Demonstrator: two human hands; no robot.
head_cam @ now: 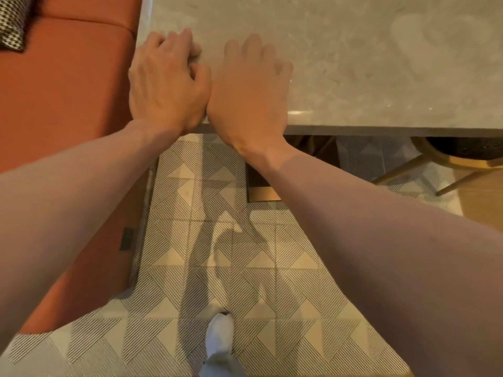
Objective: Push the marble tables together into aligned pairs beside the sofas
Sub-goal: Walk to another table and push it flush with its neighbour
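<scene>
Café lounge, orange sofa point(62, 99), marble table point(353, 63)

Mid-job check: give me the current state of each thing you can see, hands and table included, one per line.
Beige marble-topped table: top bare, near-left corner under both hands, left edge close beside the sofa.
Left hand: fingers curled, resting at the table's corner.
Right hand: palm flat on the tabletop, touching the left hand.
Orange upholstered sofa: unoccupied; houndstooth cushion lying on it.
Gold-legged chair: tucked partly under the table.
</scene>
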